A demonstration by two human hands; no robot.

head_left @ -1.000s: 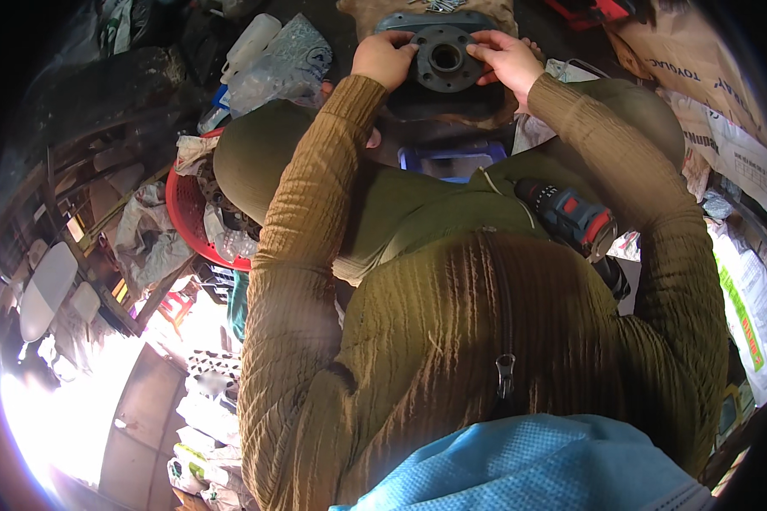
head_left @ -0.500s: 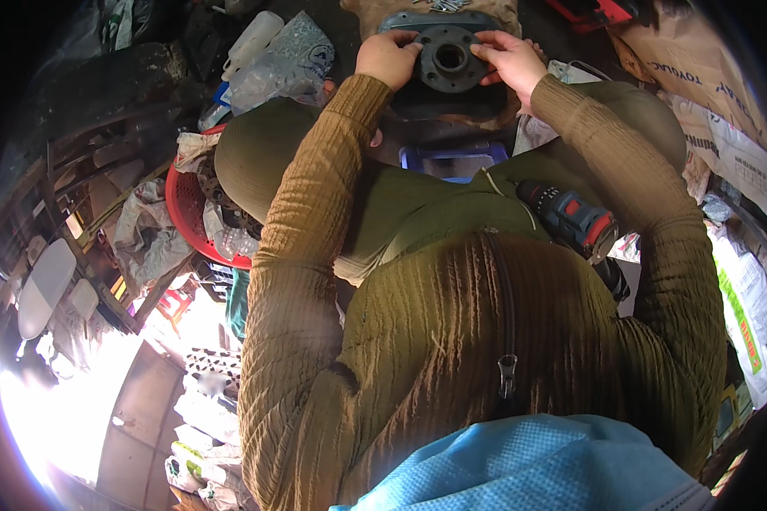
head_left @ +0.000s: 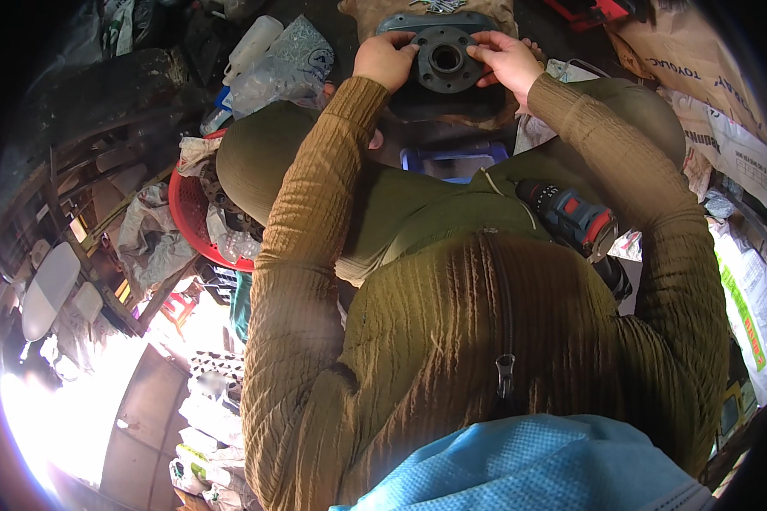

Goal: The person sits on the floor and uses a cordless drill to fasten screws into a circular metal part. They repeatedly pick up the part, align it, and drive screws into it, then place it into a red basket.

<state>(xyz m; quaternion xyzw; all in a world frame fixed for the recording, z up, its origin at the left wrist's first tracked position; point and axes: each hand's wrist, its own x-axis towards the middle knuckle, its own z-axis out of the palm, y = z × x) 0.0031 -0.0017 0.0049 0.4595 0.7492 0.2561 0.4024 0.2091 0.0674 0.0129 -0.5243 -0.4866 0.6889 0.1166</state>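
Note:
A dark round metal flange (head_left: 446,60) with a centre hole and bolt holes lies at the top of the view on a flat grey part. My left hand (head_left: 384,60) grips its left edge and my right hand (head_left: 509,60) grips its right edge. Both arms in olive ribbed sleeves reach up to it. A cordless drill (head_left: 573,220) with a red and blue body rests on my lap by my right arm.
A red basket (head_left: 192,223) with crumpled cloths sits at the left. Clear plastic bottles and bags (head_left: 273,60) lie at the upper left. A blue tray (head_left: 453,161) shows between my knees. Printed sacks (head_left: 724,128) are piled at the right. Screws lie above the flange.
Both hands have stayed on the flange, which has shifted slightly. Nothing else has moved.

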